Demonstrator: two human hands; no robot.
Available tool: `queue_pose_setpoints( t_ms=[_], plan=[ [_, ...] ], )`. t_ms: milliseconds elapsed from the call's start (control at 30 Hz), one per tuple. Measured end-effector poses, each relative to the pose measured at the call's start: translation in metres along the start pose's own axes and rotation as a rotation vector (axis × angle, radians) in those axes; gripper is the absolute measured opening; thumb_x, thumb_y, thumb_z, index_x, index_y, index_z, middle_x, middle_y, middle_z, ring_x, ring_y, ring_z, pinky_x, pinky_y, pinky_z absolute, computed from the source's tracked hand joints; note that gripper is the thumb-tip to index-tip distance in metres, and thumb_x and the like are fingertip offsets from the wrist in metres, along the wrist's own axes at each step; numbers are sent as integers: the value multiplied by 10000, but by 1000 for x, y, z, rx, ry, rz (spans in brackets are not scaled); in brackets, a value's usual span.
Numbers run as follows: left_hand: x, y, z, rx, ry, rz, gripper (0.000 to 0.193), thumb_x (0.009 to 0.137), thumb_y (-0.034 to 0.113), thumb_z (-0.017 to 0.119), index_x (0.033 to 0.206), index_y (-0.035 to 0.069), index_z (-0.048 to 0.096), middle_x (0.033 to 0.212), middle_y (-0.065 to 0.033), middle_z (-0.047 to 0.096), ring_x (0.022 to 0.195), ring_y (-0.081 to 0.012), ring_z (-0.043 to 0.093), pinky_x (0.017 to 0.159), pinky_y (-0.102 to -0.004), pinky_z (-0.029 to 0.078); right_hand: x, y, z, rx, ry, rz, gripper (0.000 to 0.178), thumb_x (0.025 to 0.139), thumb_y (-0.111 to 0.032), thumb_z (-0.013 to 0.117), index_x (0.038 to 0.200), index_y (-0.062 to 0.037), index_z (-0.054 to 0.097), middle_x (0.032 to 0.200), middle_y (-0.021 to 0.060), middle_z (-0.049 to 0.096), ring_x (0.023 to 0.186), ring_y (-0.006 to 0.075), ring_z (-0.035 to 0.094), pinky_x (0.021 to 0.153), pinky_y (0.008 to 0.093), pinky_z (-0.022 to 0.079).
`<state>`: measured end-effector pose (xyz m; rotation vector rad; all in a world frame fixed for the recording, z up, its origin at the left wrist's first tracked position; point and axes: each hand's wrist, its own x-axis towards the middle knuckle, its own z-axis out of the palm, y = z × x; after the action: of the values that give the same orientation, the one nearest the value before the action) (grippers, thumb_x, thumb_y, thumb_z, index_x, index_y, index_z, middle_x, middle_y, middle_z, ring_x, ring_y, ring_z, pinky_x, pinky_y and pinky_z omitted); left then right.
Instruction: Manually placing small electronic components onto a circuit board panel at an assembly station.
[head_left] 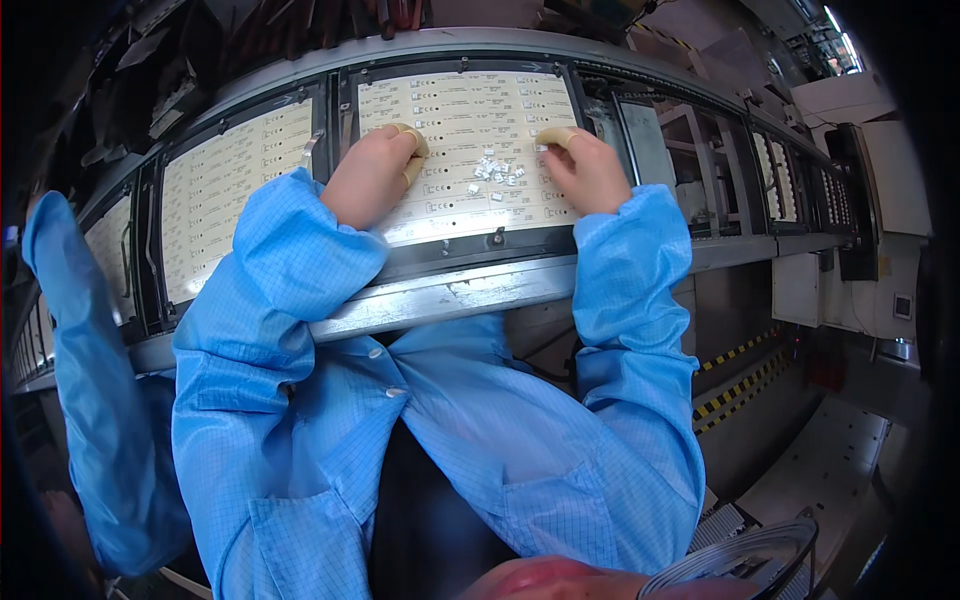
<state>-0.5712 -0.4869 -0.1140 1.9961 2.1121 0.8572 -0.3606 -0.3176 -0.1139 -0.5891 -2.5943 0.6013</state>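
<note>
A cream-white printed circuit board panel (465, 215) lies in a black frame in front of me. Loose small white connectors (497, 172) form a pile near its middle, between my hands. Above the panel's left part, my left hand (375, 177) has its fingers drawn together; their tips hide whatever they hold. My right hand (590, 172) pinches a small white connector (542, 148) over the right column of printed outlines. Pale yellow finger cots cover some fingertips on both hands. Several white connectors stand along the panel's upper rows.
The frame rests on a conveyor with a metal front rail (450, 300). Another framed panel (235, 200) is on the left, and an open conveyor section (690, 150) on the right. A blue sleeve (100, 400) of another person is at far left. Dark bins (150, 70) stand behind.
</note>
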Motion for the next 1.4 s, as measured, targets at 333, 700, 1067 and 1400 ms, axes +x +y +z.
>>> queue_pose_setpoints(
  t_ms=[333,700,1067,1400],
  plan=[
    [0,-2,3,38,32,-65,94,801,78,586,857,3,599,866,-176,600,832,-343,581,755,-385,470,-13,4,-4,65,72,109,199,798,-68,625,995,-44,638,819,83,627,688,144,603,655,250,492],
    [-1,-11,6,145,40,2,103,809,78,589,888,13,597,841,-178,594,808,-346,575,738,-377,474,-14,-2,0,136,114,124,194,800,-63,625,993,-47,640,821,84,622,703,145,602,668,248,497],
    [0,-10,4,167,-26,-2,148,753,9,540,890,-25,584,887,-180,583,866,-343,566,770,-385,477,-9,4,7,55,54,115,187,788,-59,634,974,-51,644,829,73,618,690,138,587,662,241,486],
    [17,2,-1,355,-196,43,175,760,30,521,907,3,611,939,-142,574,936,-310,556,826,-365,467,-3,8,17,-88,29,83,161,803,-78,625,962,-48,620,862,102,608,747,219,602,700,287,492]
  ],
)
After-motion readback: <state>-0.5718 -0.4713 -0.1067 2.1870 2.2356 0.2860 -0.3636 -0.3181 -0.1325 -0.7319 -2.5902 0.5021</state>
